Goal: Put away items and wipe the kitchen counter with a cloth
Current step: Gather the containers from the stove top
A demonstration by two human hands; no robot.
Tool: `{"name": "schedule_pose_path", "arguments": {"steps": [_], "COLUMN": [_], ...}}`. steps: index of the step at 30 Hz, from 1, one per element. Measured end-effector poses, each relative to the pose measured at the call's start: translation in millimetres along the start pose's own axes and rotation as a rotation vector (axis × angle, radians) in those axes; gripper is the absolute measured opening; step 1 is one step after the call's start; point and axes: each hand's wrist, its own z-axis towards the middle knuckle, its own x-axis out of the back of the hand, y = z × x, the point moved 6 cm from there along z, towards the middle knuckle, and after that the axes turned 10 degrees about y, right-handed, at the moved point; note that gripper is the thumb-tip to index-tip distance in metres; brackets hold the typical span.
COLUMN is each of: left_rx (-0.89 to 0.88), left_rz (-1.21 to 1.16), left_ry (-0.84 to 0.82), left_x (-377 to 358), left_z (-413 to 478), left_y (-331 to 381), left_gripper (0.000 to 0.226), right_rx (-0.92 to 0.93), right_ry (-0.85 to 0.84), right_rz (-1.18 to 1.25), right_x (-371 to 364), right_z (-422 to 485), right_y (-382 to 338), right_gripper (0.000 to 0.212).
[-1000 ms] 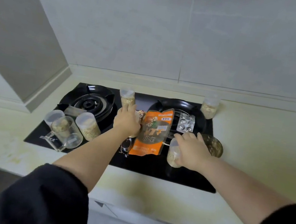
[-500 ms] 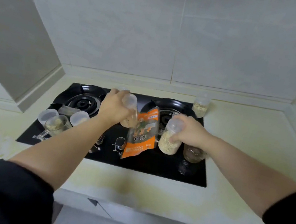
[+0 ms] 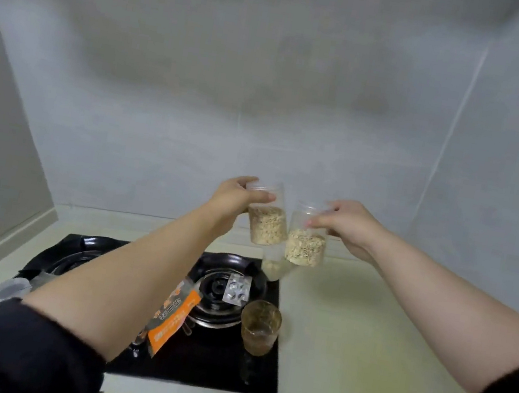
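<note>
My left hand (image 3: 237,197) grips a clear plastic jar of oats (image 3: 266,224) by its top, held high in front of the back wall. Right beside it, my right hand (image 3: 345,225) holds a second clear jar of oats (image 3: 304,249) the same way; the two jars almost touch. Below them lies the black gas stove (image 3: 217,369) set in the pale yellowish counter (image 3: 377,368). No cloth is in view.
On the stove lie an orange snack packet (image 3: 176,317), a silver pill blister (image 3: 237,289) on the right burner and a brownish glass (image 3: 259,330). A third oat jar (image 3: 271,264) stands behind the stove. A clear jar (image 3: 7,290) shows at the left, mostly hidden by my arm.
Both hands have lifted their jars from just above the stove up to chest height in front of the wall, close together. The camera has tilted upward.
</note>
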Motion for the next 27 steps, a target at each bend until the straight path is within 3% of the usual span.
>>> {"name": "schedule_pose_path", "arguments": {"steps": [2,6,8,10,15,19,24,27], "left_rx": [0.007,-0.059,-0.127,-0.191,-0.343,-0.466,-0.521,-0.637], "left_rz": [-0.054,-0.137,-0.160,-0.162,-0.151,-0.153,-0.265,-0.161], "left_ry": [-0.055,-0.099,-0.105,-0.120,-0.116,-0.071,-0.166,-0.157], "left_x": [-33.1,-88.4,-115.9,-138.1,-180.8,-199.5,-195.5,-181.5], "left_z": [-5.8,-20.9,-31.1,-43.5,-72.2,-81.2,-86.2,-91.7], "left_y": [24.5,86.5,123.3,157.3,240.7,301.3,385.7,429.9], "left_gripper": [0.062,0.072,0.064,0.054,0.047,0.055,0.067,0.062], "right_rx": [0.033,0.132,0.173,0.206,0.363,0.469,0.611,0.687], "right_ry": [0.029,0.054,0.061,0.087,0.144,0.193,0.194,0.185], "right_rz": [0.039,0.144,0.231,0.304,0.361,0.350,0.348,0.350], "right_x": [36.2,108.7,147.3,177.7,241.7,275.0,301.4,310.4], "right_z": [-7.5,-20.2,-28.1,-31.4,-35.6,-24.6,-16.9,-14.9], "right_y": [-19.4,-66.4,-89.6,-107.1,-160.2,-207.7,-292.5,-335.2], "right_gripper": [0.036,0.024,0.021,0.024,0.055,0.064,0.071,0.080]}}
